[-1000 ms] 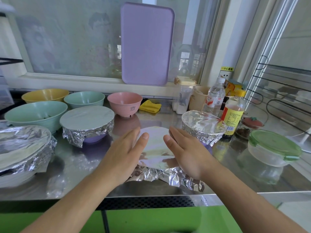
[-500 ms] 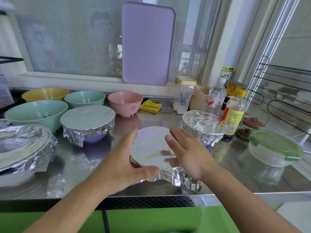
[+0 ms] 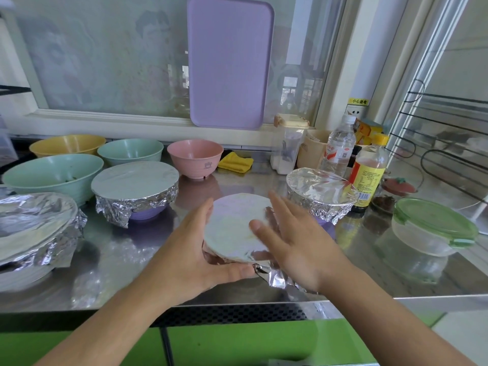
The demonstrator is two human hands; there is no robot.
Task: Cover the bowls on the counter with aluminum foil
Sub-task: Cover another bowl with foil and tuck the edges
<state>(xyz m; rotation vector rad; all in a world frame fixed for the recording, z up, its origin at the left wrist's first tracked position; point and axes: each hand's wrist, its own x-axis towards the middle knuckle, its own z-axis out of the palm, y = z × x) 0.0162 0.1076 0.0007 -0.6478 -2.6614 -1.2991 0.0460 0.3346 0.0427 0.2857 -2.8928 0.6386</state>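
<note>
- The step in hand looks like crimping: a sheet of foil (image 3: 237, 228) already lies flat over the bowl at the near edge of the steel desk (image 3: 369, 273), and the bowl itself is hidden beneath it.
- The left hand (image 3: 190, 257) cups the bowl's near-left side, its fingers (image 3: 203, 212) curled against the foil at the rim and its thumb pressing the foil under the near edge.
- The right hand (image 3: 295, 241) is at the right of the rim with fingers straight and loose, grasping nothing; it is blurred, so whether it touches the foil I cannot tell.
- Just below the right palm a loose foil flap (image 3: 274, 276) sticks out, not tucked.
- Next, I would guess, that flap needs folding down and pinching tight.
- Beyond the fingertips, the pink bowl (image 3: 195, 157), two green bowls (image 3: 52, 173) and the yellow bowl (image 3: 67, 145) are uncovered; three others wear foil.
</note>
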